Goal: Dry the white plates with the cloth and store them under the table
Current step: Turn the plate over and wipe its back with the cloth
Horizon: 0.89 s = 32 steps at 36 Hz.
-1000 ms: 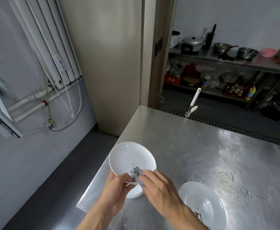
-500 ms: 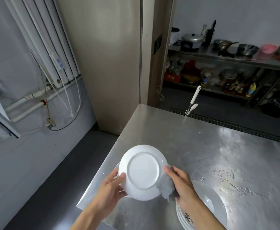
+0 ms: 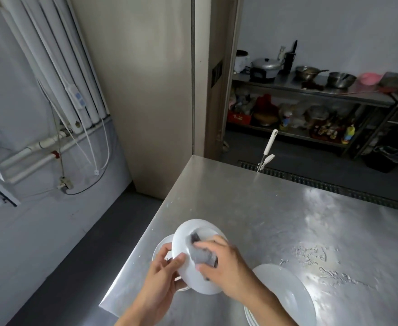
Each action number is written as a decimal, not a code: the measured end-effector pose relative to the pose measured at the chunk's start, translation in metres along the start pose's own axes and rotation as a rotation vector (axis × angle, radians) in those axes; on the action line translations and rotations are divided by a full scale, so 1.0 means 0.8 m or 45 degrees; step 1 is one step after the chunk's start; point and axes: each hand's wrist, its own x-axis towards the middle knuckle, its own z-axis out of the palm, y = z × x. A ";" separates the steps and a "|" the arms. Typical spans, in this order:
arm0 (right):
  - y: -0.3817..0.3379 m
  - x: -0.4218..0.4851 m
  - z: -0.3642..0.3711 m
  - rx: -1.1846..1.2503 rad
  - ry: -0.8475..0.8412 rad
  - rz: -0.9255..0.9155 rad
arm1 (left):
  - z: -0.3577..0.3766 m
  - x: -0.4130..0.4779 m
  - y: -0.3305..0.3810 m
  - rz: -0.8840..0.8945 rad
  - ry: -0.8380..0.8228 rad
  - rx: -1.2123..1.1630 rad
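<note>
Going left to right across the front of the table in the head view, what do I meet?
Left hand → held plate → right hand gripping the cloth → stack of plates → water drops.

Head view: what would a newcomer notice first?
At the near-left corner of the steel table, the left hand grips a tilted white plate while the right hand presses a grey cloth against it. More stacked plates sit bottom right, beside water spatter.
</note>
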 end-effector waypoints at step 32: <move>0.040 -0.020 -0.014 -0.042 0.300 -0.079 | -0.013 -0.019 0.019 0.151 0.111 -0.171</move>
